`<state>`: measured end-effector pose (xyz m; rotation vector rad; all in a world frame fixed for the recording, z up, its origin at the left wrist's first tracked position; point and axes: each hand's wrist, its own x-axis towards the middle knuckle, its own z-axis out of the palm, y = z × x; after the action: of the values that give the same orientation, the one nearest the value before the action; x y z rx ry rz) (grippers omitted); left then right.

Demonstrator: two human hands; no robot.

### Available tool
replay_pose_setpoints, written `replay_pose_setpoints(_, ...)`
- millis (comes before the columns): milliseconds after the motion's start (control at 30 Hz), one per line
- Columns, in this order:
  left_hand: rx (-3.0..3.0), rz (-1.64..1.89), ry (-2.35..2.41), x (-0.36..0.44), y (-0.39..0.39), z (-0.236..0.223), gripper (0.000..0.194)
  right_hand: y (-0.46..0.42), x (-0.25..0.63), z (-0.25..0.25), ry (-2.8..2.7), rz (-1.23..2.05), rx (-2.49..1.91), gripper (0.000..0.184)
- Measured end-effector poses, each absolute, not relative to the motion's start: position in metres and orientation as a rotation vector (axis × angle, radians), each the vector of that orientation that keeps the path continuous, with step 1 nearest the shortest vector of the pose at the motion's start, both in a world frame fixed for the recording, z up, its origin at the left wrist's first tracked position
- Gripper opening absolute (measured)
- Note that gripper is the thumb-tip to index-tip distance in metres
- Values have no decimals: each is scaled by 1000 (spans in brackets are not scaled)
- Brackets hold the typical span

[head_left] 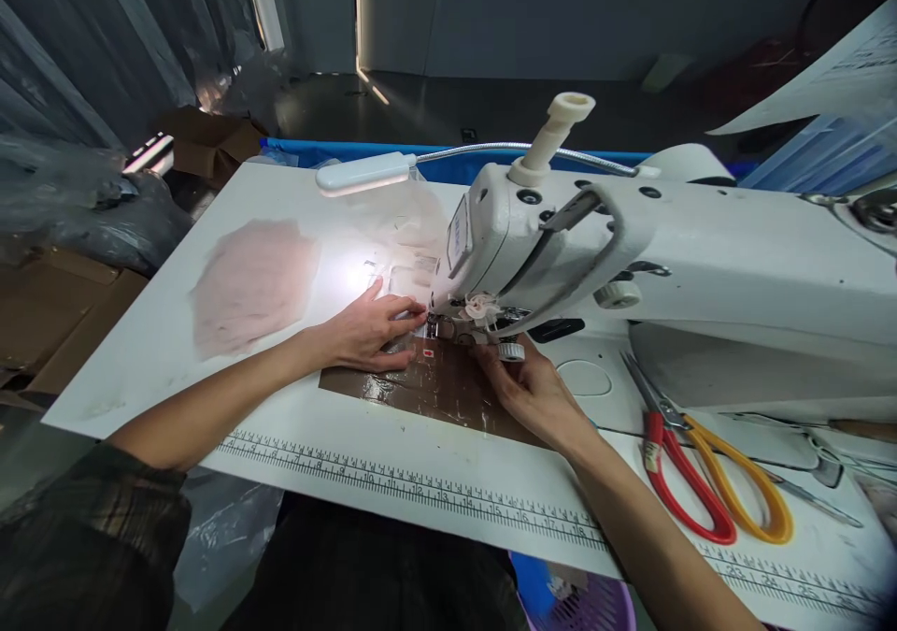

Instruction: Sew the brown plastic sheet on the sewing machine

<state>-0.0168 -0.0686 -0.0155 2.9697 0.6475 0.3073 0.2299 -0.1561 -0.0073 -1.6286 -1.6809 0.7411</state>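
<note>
A white sewing machine [483, 229] stands over the table, its presser foot [443, 327] lit by a small lamp [364, 173]. My left hand [368, 332] lies flat just left of the foot, fingers stretched toward it, on pale sheer fabric. On the right of the foot, my right hand [529, 388] has its thumb and fingers drawn together beside the knurled dial [510, 351]; the machine partly hides the fingertips and whatever is between them. Beneath both hands is a shiny brown sheet [420, 393] with a small red mark [428, 353].
Pink sheer fabric [256, 285] lies on the left of the white table [161, 379]. Red-and-yellow-handled scissors [690, 467] and tweezers [813, 500] lie at the right. A ruler strip [413, 491] follows the front edge. Cardboard boxes [84, 308] stand at far left, a purple basket [613, 603] below.
</note>
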Motion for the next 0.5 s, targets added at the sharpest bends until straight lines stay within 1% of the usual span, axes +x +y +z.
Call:
replay_pose_setpoints(167,2896,336,674,-19,-60,-13,46,-154,227,-13,-1752,630,-1689,33)
replay_pose_setpoints(267,2843,275,642,-19,-51,-6,44,-156,222,-18,-1755,552,-1667,30)
replay_pose_setpoints(367,2712,223,641,-16,-38,6,34,-159,219,-28,-1802,419,-1610,28)
replay_pose_setpoints(433,2581,254,670,-10,-26,14,25,-160,218,-36,-1849,306,-1572,27)
replay_pose_setpoints(500,2496,331,729,-3,-12,22,23,-161,218,-41,-1900,210,-1530,26)
